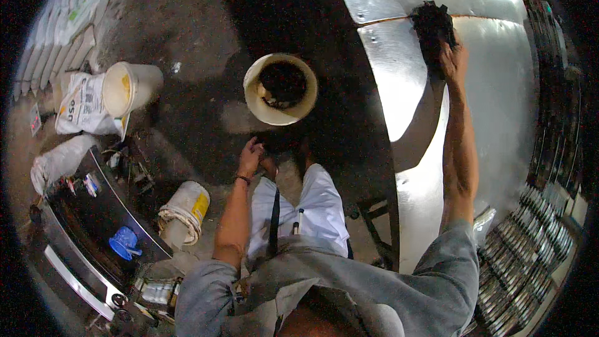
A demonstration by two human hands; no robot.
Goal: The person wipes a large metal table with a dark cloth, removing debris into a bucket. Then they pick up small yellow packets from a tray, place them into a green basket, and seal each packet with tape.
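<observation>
My right arm reaches far forward over a shiny metal sheet surface [499,100] on the right. My right hand [455,59] is closed on a crumpled black rag [432,28], which lies against the metal near a brownish seam. My left hand [250,158] hangs low over the floor with its fingers loosely apart, and nothing shows in it. Just beyond that hand stands a cream-coloured bucket [254,103] with a dark mass [282,82] inside. What the dark mass is, I cannot make out.
At the left stand another white bucket [121,90], a printed white sack [81,106] and stacked pale sacks [53,43]. Nearer are a dirty white bucket [187,209] and a dark bench [81,218] with a blue plastic vessel [125,243]. Stacked metal pieces [524,256] line the right.
</observation>
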